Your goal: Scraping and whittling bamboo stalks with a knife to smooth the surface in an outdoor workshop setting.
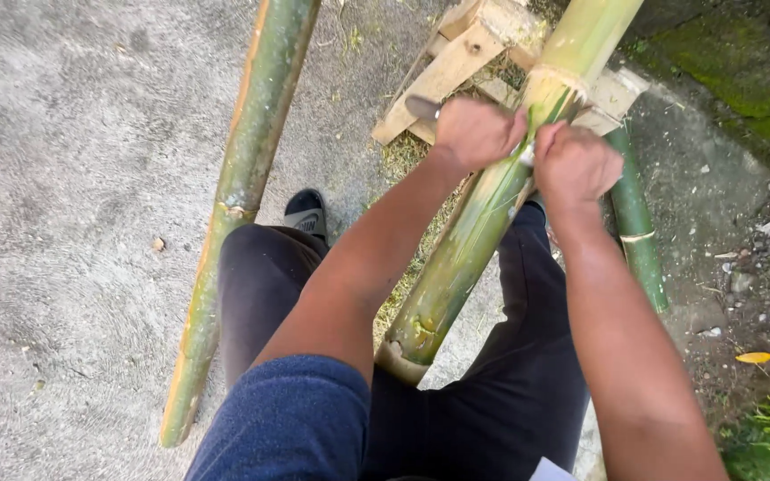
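**woodchip_sam:** So how far along is this looking? The person is standing over a thick green bamboo pole (470, 233) that is running up between the legs, lower end near the thighs and upper end resting on a rough wooden rack (456, 55) of pale slats. Both hands are working a blade (422, 108) across it.

**bambu_dave:** I'm reading it as partway through, nowhere near finished. The stretch from the hands down to the node near the cut end is looking streaky and pale, like the outer skin is coming off there. Above the hands, past the papery collar at the next node, the pole is staying smooth and glossy green, so I'd judge that whole upper section is still waiting.

**woodchip_sam:** And the hands?

**bambu_dave:** The left hand (474, 132) is clamped shut round one end of the blade, with the grey metal tip poking out past the knuckles on the far-left side. The right hand (577, 165) is balled tight on the other end, just right of the pole. So the pole is lying directly under and between both fists, touching them or nearly so. I can't tell the exact contact point because the fingers are covering it.

**woodchip_sam:** There are shavings piling up on the concrete ground (73, 178) under the rack too. A second bamboo pole (229, 209) is lying well off to the left, and a thinner green one (636, 223) is sitting just right of the right forearm.
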